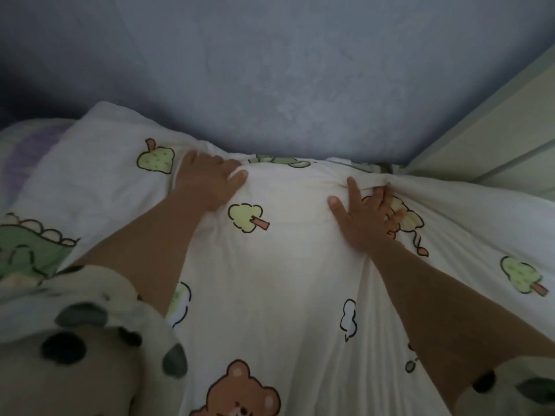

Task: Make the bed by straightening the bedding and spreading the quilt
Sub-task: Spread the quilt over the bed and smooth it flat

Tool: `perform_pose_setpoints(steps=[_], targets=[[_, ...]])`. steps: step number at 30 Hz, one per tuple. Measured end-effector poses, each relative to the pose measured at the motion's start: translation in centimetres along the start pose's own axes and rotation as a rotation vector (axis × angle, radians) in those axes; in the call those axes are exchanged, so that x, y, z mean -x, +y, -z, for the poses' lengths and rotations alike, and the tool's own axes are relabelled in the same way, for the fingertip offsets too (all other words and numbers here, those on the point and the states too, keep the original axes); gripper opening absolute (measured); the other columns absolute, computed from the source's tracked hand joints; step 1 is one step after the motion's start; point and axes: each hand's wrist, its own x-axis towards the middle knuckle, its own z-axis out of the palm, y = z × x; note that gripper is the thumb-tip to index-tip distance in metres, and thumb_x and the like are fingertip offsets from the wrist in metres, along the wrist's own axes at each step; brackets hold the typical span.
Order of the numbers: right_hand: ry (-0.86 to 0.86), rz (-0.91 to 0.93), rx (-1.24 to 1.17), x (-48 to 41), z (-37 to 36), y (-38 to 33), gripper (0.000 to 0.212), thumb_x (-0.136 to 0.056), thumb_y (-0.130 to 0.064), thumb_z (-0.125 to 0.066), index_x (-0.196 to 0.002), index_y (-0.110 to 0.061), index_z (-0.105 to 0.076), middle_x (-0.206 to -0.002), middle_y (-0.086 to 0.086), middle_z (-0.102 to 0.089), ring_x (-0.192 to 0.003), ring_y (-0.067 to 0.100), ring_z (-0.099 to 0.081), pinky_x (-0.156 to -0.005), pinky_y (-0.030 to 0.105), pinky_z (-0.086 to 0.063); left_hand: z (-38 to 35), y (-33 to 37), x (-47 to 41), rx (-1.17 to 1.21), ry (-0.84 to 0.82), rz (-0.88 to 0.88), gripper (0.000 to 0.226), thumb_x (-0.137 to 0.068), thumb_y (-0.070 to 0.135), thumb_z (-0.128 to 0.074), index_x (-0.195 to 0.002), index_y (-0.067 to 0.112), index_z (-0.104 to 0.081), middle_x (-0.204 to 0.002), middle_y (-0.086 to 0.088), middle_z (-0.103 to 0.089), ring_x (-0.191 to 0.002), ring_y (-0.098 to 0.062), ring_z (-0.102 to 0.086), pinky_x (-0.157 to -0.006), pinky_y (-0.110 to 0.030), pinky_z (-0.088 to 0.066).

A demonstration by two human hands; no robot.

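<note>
Blue wall (270, 70) and pale panel (495, 139) hem the quilt (270, 280).

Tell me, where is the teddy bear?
In the head view, the bear is printed on the quilt, at the bottom middle of the picture, straight below the green tree.

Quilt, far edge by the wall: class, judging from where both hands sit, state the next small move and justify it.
Probably slide the right hand rightward along the quilt to smooth it. Folds bunch at its spread fingers, which press the fabric. The left hand rests over the far edge by the wall, likely steadying that side.
</note>
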Motion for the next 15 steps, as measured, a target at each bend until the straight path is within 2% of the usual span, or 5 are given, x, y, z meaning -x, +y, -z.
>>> perform_pose_setpoints(steps=[3, 7, 9, 12, 15], targets=[[-0.002, -0.011, -0.022, 0.0, -0.1, 0.0, 0.071, -0.085, -0.077, -0.018, -0.147, -0.046, -0.008, -0.158, 0.017, 0.008, -0.145, 0.032, 0.018, -0.111, 0.062, 0.011, 0.4, 0.9, -0.9, 0.004, -0.028, 0.043, 0.054, -0.098, 0.051, -0.013, -0.144, 0.031, -0.033, -0.144, -0.007, -0.044, -0.134, -0.034, -0.034, -0.115, -0.051, -0.013], [0.024, -0.008, -0.002, -0.1, 0.0, 0.0, 0.072, -0.084, -0.078, -0.017, -0.148, -0.045, -0.008, -0.158, 0.018, 0.006, -0.145, 0.033, 0.016, -0.111, 0.062, 0.011, -0.4, 3.5, 2.8, 0.140, 0.237, 0.021, 0.060, -0.096, 0.050, -0.015, -0.150, 0.026, -0.023, -0.157, -0.005, -0.022, -0.146, -0.030, -0.012, -0.118, -0.048, 0.001], [0.028, -0.018, 0.033, 0.0, 0.0, 0.2, 0.073, -0.084, -0.078, -0.015, -0.148, -0.045, -0.006, -0.158, 0.017, 0.005, -0.145, 0.033, 0.014, -0.111, 0.062, 0.008, -1.5, 4.5, 6.1, 0.147, 0.288, 0.001, 0.063, -0.092, 0.054, -0.013, -0.150, 0.029, -0.023, -0.159, -0.004, -0.016, -0.147, -0.030, -0.007, -0.117, -0.048, 0.003], [0.038, -0.010, 0.057, 0.0, -0.1, 0.1, 0.075, -0.082, -0.079, -0.011, -0.148, -0.045, -0.002, -0.159, 0.017, 0.006, -0.146, 0.032, 0.014, -0.112, 0.063, 0.006, -4.5, 4.2, 9.7, 0.128, 0.200, 0.003, 0.062, -0.092, 0.057, -0.007, -0.151, 0.037, -0.010, -0.161, 0.002, -0.003, -0.148, -0.025, 0.002, -0.118, -0.045, 0.003], [0.051, -0.001, 0.030, 0.0, 0.0, 0.1, 0.076, -0.081, -0.080, -0.012, -0.148, -0.046, -0.002, -0.158, 0.019, 0.008, -0.145, 0.032, 0.015, -0.110, 0.064, 0.006, -5.8, 3.6, 9.7, 0.139, 0.176, 0.005, 0.058, -0.095, 0.057, -0.008, -0.151, 0.040, 0.001, -0.160, 0.006, 0.007, -0.148, -0.022, 0.008, -0.118, -0.044, 0.001]])
